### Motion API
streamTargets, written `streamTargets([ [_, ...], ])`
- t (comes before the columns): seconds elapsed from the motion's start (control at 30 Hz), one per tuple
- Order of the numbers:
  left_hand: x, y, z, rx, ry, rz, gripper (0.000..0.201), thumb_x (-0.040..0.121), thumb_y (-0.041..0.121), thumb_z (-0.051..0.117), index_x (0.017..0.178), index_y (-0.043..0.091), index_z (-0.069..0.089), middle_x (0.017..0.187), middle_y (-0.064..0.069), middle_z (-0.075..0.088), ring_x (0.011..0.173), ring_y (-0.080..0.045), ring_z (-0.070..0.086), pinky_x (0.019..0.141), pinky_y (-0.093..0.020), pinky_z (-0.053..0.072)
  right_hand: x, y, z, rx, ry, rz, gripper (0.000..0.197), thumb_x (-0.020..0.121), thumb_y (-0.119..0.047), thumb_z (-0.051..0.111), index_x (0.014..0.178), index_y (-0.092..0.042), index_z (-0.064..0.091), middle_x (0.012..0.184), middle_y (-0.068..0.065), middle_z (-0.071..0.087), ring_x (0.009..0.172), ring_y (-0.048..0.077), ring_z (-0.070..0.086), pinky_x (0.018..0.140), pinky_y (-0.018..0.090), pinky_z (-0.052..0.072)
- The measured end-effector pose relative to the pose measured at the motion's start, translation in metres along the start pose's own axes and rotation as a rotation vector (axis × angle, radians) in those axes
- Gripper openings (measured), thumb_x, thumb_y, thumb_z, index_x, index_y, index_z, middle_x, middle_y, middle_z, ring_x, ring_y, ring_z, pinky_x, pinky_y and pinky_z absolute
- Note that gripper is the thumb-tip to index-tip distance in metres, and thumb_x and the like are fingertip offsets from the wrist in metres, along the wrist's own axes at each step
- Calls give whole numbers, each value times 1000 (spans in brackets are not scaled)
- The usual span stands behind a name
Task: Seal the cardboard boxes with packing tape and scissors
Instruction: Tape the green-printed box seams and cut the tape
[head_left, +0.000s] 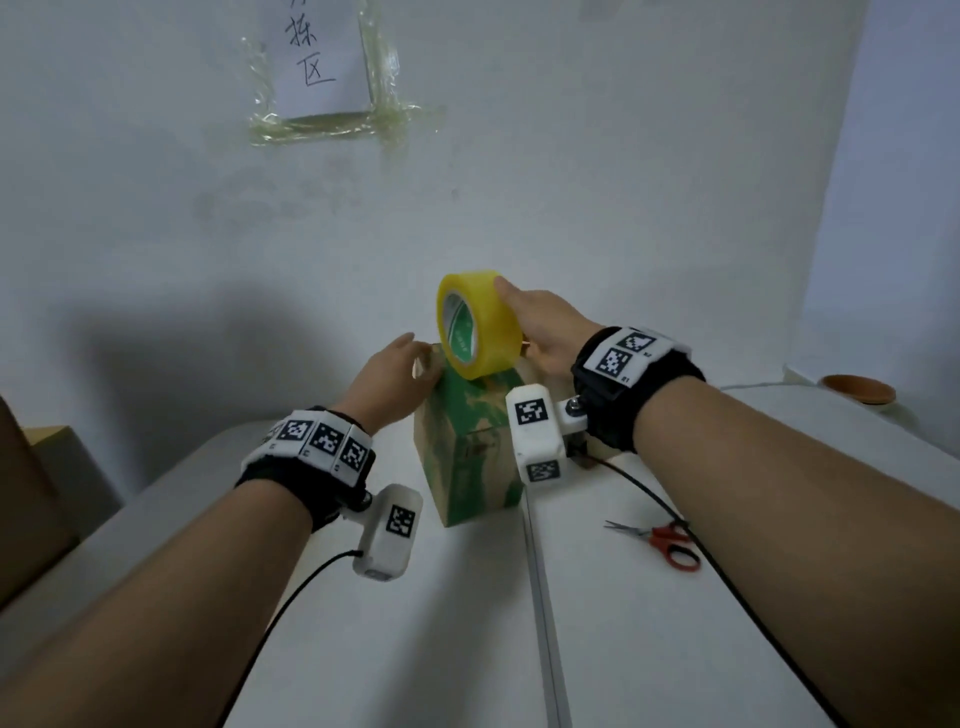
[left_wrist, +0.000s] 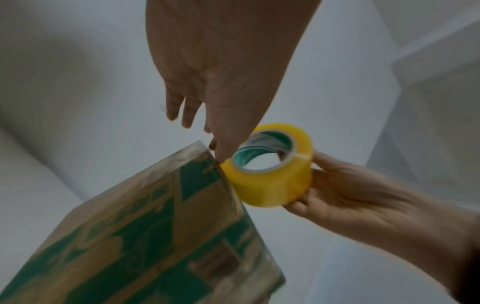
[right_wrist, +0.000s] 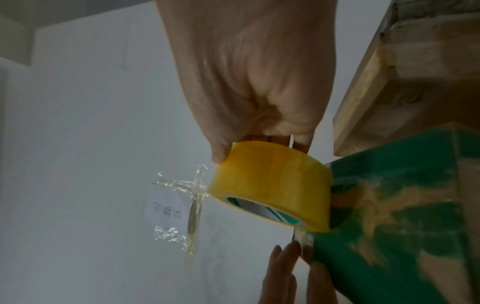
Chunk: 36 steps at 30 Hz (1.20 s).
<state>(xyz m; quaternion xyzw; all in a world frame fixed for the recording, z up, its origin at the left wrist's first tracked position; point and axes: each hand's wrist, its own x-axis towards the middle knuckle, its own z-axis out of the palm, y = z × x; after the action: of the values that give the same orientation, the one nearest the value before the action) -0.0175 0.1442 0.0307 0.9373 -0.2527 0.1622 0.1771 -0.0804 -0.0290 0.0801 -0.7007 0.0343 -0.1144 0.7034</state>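
Note:
A small brown cardboard box (head_left: 470, 457) with green print stands upright on the white table. My right hand (head_left: 545, 332) grips a yellow roll of packing tape (head_left: 478, 322) and holds it on edge against the box's top. In the left wrist view the roll (left_wrist: 272, 174) sits at the box's (left_wrist: 145, 236) upper corner. My left hand (head_left: 400, 366) rests with straight fingers on the far left top edge of the box, fingertips (right_wrist: 293, 253) at the corner beside the tape (right_wrist: 270, 185). Red-handled scissors (head_left: 670, 540) lie on the table to the right, under my right forearm.
A paper note (head_left: 319, 57) is taped to the white wall behind. A larger brown carton (head_left: 31, 499) stands at the left edge. A brown dish (head_left: 857, 389) sits at the far right. A seam (head_left: 540, 597) runs down the table between two tops.

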Motion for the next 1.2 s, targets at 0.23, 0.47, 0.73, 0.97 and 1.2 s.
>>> streamTargets([
  [0.23,-12,9,1,51,-351,182,73,90,54,52,151,24,26,152,1,34,131,-21,44,105,-30,35,41,7,22,-179,35,1,64,98,-49,46,133,4,50,133,22,56,120,37,58,102,48,48],
  [0.47,1,-9,19,41,-311,156,80,88,52,58,152,20,23,154,1,32,131,-23,44,105,-30,35,76,28,31,-339,43,27,74,98,-59,32,135,3,48,136,22,54,122,38,54,106,50,43],
  [0.73,10,-16,17,108,-297,137,69,86,58,55,145,24,40,137,-3,55,117,-27,55,100,-36,43,72,23,44,-396,84,-2,66,103,-49,29,125,9,51,112,17,57,101,31,56,96,41,45],
  [0.97,10,-19,21,152,-269,148,66,85,61,53,141,28,43,128,-3,61,111,-28,57,99,-37,41,69,21,41,-455,139,-37,58,104,-45,33,117,7,56,90,11,52,86,25,47,79,34,39],
  [1.2,16,-23,21,141,-293,154,71,82,65,54,141,26,45,130,-2,61,114,-28,57,104,-38,39,65,18,40,-367,151,14,59,100,-52,37,115,3,56,96,8,54,95,28,56,87,35,44],
])
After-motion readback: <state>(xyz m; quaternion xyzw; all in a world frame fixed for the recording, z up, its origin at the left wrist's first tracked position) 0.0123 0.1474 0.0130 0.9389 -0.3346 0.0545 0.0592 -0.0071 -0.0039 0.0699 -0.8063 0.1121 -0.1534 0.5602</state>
